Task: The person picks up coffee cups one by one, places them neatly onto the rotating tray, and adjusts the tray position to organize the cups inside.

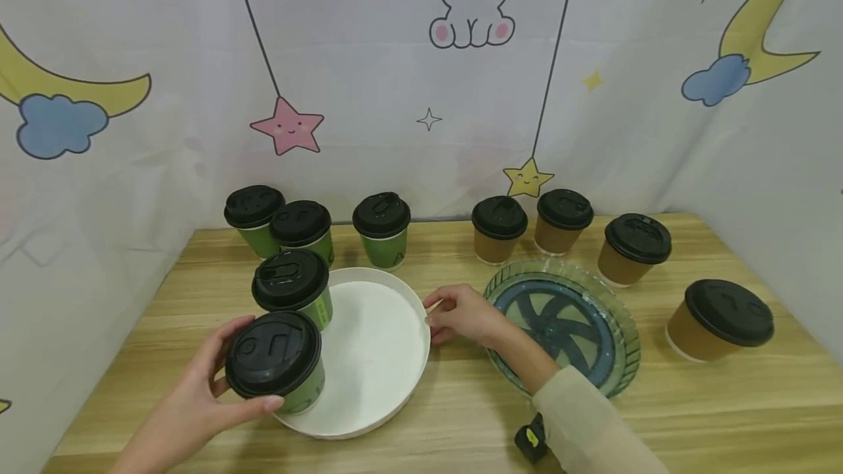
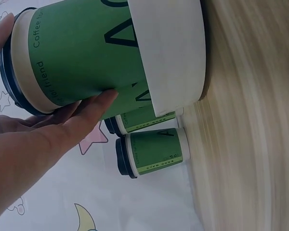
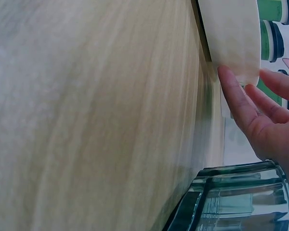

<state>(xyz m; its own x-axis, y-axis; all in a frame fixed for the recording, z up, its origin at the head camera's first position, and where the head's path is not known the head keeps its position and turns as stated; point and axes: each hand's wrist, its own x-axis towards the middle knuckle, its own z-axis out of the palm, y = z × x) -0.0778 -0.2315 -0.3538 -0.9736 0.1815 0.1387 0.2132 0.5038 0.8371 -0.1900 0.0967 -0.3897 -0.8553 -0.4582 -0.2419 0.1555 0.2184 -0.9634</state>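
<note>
My left hand [image 1: 204,386] grips a green paper coffee cup [image 1: 306,390] with a black lid [image 1: 273,353], thumb and fingers on opposite sides. Its base is behind the rim of a round white tray [image 1: 378,357] in the left wrist view. Just beyond it, another lidded green cup [image 1: 323,307] stands at the tray's left side. With fairly straight fingers, my right hand [image 1: 464,313] touches the tray's right edge. In the right wrist view, fingertips [image 3: 224,72] rest along the outer wall, one right at the rim.
Several green cups [image 1: 388,249] stand at the back left. Brown lidded cups [image 1: 494,247] line the back right, with one [image 1: 691,335] nearer. A clear ribbed glass-like dish [image 1: 628,342] lies under my right forearm. A fabric backdrop [image 1: 395,93] closes off the table's far edge.
</note>
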